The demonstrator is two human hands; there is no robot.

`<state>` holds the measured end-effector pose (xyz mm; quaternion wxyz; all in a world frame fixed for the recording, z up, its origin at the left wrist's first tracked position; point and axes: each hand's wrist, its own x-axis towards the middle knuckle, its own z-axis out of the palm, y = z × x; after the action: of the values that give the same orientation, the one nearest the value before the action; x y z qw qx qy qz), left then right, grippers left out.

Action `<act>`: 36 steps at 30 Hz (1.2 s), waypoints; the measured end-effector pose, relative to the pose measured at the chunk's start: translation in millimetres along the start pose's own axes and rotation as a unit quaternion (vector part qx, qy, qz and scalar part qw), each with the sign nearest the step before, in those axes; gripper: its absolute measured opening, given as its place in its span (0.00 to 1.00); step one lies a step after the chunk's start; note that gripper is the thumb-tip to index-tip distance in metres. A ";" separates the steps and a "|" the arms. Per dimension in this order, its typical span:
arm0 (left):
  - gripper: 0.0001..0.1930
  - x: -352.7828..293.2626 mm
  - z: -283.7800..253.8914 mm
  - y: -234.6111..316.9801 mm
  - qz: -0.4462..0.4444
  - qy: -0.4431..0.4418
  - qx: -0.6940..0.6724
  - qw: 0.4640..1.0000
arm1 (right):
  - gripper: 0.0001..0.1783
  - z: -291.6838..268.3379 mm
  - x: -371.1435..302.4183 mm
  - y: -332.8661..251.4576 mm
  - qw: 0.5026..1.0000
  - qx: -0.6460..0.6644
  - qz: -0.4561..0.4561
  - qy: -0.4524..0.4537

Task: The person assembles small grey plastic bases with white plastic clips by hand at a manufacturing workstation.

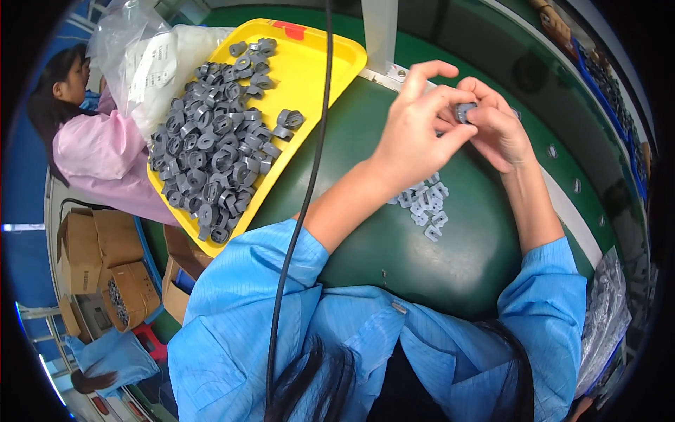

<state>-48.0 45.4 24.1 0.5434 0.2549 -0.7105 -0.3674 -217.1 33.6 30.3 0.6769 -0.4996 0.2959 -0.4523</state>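
Observation:
My left hand [415,133] and my right hand [496,126] meet above the green table [436,267], fingertips together. Between them they pinch one small dark grey plastic part [464,111], mostly hidden by the fingers. Just below my hands lies a small pile of pale grey flat clips [424,204] on the green surface. To the left stands a yellow tray [316,63] heaped with several dark grey plastic parts [214,144] of the same kind.
A black cable [309,176] hangs down across the tray and my left sleeve. A person in pink [98,151] sits at far left beside clear plastic bags [151,60]. Cardboard boxes [105,260] stand on the floor lower left. Another plastic bag [606,316] lies at right.

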 end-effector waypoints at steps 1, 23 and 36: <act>0.16 1.3 0.4 5.9 -0.021 -0.012 0.000 1.000 | 0.14 -3.4 1.4 3.4 0.999 0.051 0.008 -0.015; 0.25 68.2 -200.1 -70.3 -0.202 -0.167 0.584 0.768 | 0.09 -54.0 3.2 -5.7 0.821 -0.478 -0.139 0.279; 0.13 15.3 -58.5 -13.9 -0.413 0.024 -0.298 0.860 | 0.08 -11.4 -12.9 -0.2 0.788 -0.612 -0.065 0.027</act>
<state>3.3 11.1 30.1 0.4088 0.3592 -0.3835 -0.7462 -232.2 40.7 26.1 0.1901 -0.8151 0.4953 -0.2326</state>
